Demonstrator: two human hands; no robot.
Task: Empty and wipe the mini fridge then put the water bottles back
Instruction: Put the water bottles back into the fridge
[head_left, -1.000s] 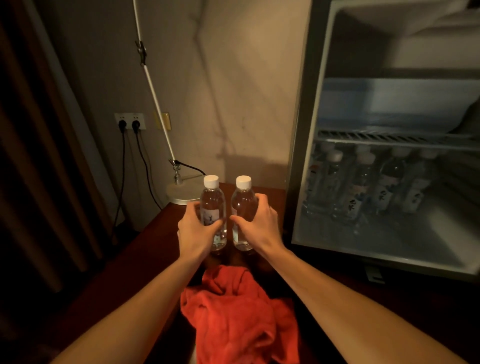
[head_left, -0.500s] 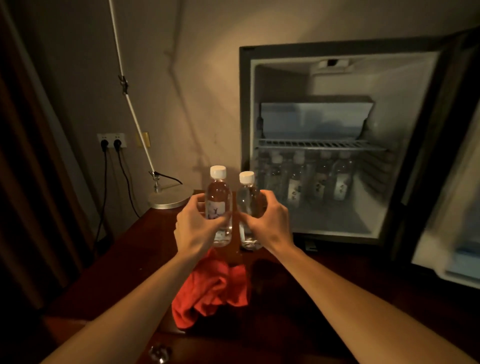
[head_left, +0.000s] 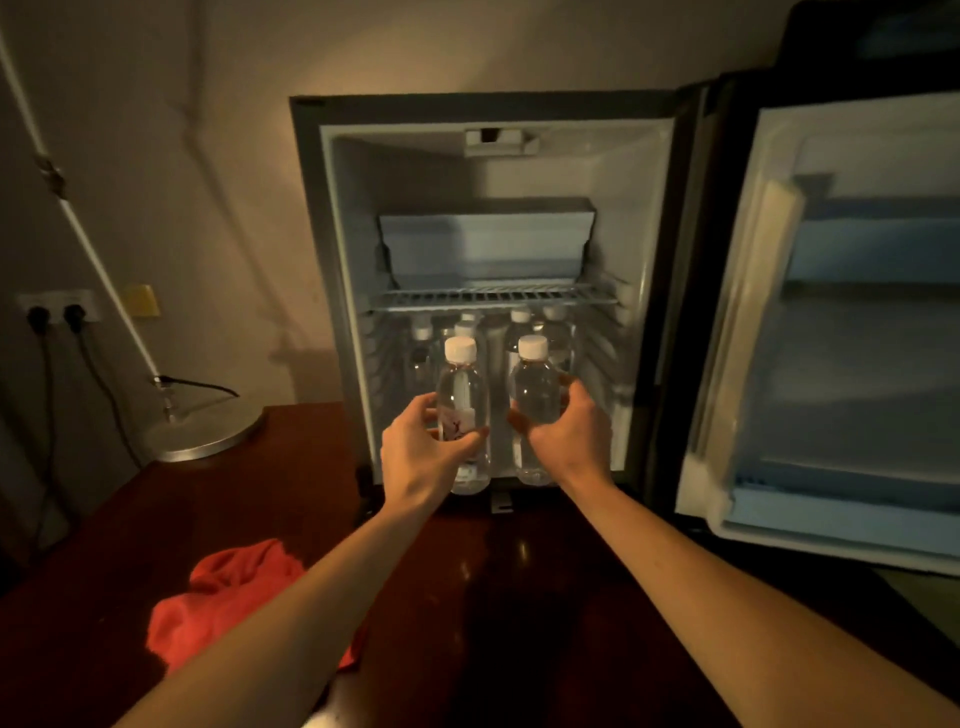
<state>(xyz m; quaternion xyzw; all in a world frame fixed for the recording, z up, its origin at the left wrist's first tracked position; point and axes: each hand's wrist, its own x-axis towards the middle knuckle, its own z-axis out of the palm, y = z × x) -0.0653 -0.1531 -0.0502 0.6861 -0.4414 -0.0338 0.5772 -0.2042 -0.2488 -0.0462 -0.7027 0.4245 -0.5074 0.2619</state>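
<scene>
Mini fridge (head_left: 343, 249) stands on a dark wood surface (head_left: 519, 597), its door (head_left: 857, 322) swung wide to the right. Inside, a wire shelf (head_left: 493, 297) spans the cavity below a pale box-like compartment (head_left: 485, 244); several capped bottles (head_left: 550, 332) stand upright in the space under the shelf, toward the back. Red cloth (head_left: 218, 608) lies crumpled on the surface, near left, partly behind the left forearm. Lamp base (head_left: 208, 434) sits at far left by the wall. Left hand (head_left: 421, 454) grips the left bottle (head_left: 464, 410), fingers curled round its lower half; right hand (head_left: 571, 436) grips the right bottle (head_left: 535, 400) likewise. Both bottles upright, white-capped, side by side but apart, held at the fridge's open front.
</scene>
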